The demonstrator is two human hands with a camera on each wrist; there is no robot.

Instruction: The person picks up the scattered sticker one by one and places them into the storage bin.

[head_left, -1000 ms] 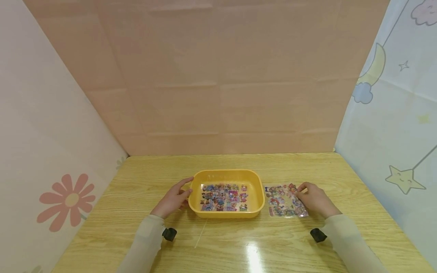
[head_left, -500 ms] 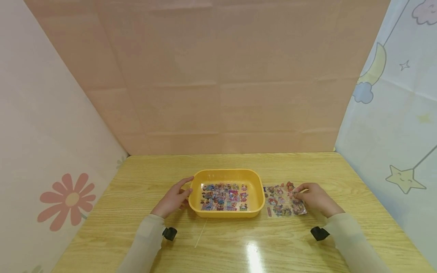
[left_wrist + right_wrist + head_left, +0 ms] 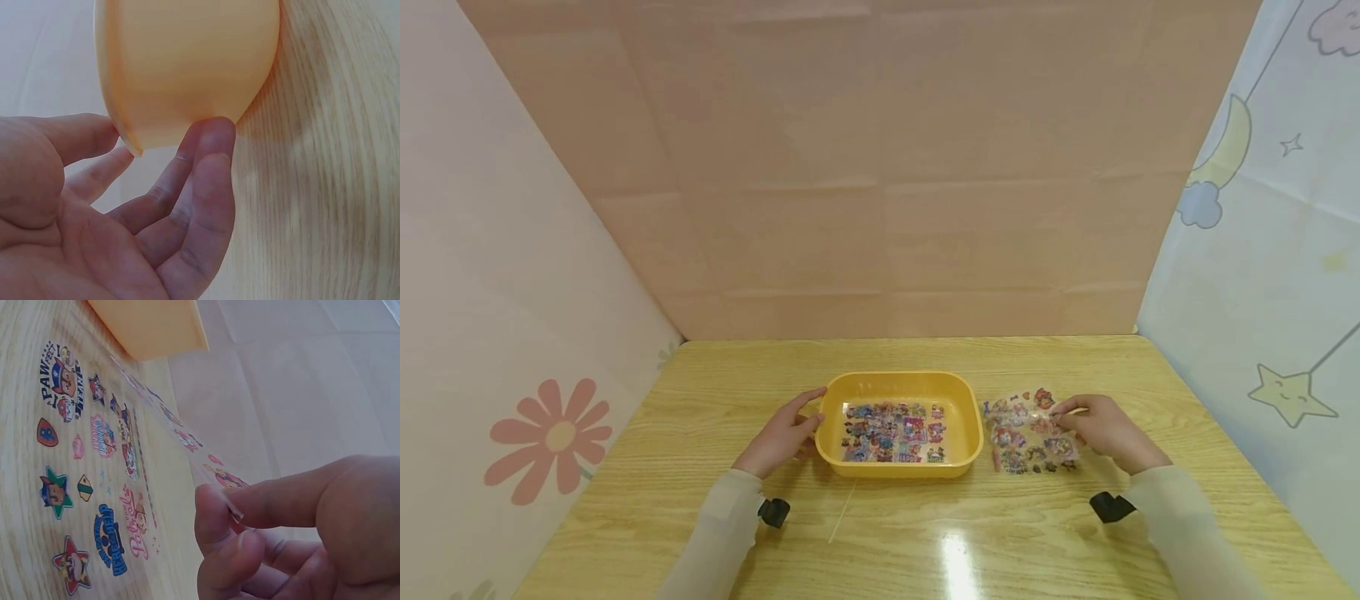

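A yellow plastic tray (image 3: 898, 472) stands on the table. My left hand (image 3: 781, 435) holds its left end, thumb at the rim and curled fingers (image 3: 212, 187) against the outer wall. Inside the tray lie clear sticker sheets (image 3: 891, 433) with colourful cartoon prints. To the right of the tray, my right hand (image 3: 1101, 427) pinches the edge of a transparent sticker sheet (image 3: 181, 434) between thumb and fingers. That sheet slants up off the table, its far end low near the tray. Beneath it another sticker sheet (image 3: 78, 481) with cartoon dogs and lettering lies flat.
The wooden table (image 3: 760, 367) ends at a pinkish-beige backdrop (image 3: 880, 208). Patterned panels stand to the left and right. Near the tray's front left a thin pale line (image 3: 842, 510) runs over the tabletop. A black strap piece (image 3: 1111, 506) hangs at the right wrist.
My right hand has shifted slightly right, lifting the pinched edge so the top sheet tilts up and spreads apart from the one below. The left hand and tray stay put.
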